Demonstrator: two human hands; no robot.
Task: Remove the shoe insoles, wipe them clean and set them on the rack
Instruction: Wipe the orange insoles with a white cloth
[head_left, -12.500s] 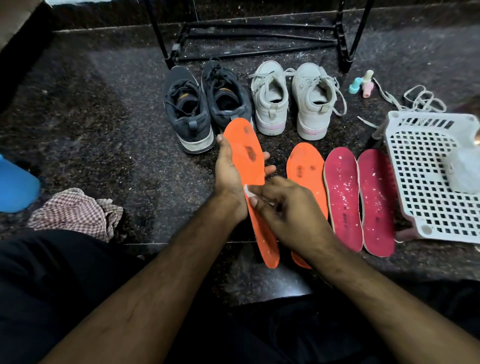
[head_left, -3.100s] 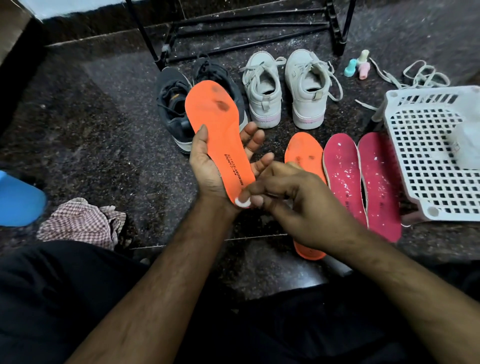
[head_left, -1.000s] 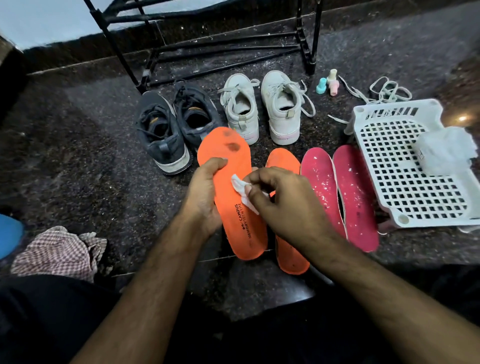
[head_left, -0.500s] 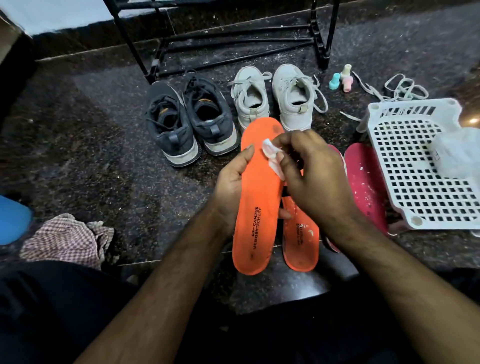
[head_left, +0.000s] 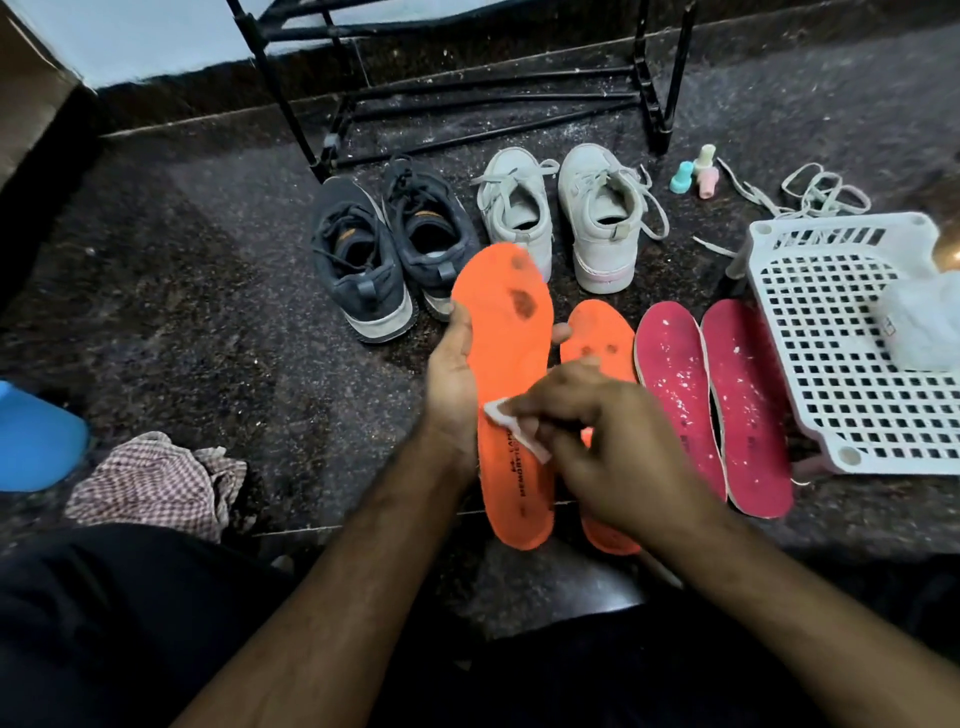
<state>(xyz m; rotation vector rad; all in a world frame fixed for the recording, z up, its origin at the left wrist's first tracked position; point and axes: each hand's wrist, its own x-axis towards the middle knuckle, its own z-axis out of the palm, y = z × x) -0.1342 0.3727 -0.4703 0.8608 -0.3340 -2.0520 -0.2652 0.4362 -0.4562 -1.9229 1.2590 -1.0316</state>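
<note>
My left hand (head_left: 453, 382) grips an orange insole (head_left: 511, 364) from its left side, holding it up lengthwise with dark smudges near its toe. My right hand (head_left: 608, 436) pinches a small white wipe (head_left: 506, 423) against the insole's middle. A second orange insole (head_left: 597, 332) lies on the floor just to the right, partly hidden by my right hand. Two pink insoles (head_left: 670, 374) (head_left: 743, 395) speckled with white lie beside it. The black metal rack (head_left: 467, 93) stands at the back.
Dark sneakers (head_left: 384, 254) and white sneakers (head_left: 561, 213) sit in front of the rack. A white plastic basket (head_left: 831, 332) with a pack of wipes (head_left: 919, 322) stands at right. Small bottles (head_left: 696, 176), loose laces (head_left: 810, 192), a checked cloth (head_left: 150, 483) and a blue object (head_left: 31, 436) lie around.
My right hand has slid the wipe down from the insole's toe end to its middle. The held insole has shifted slightly left, uncovering the second orange insole and the left pink one.
</note>
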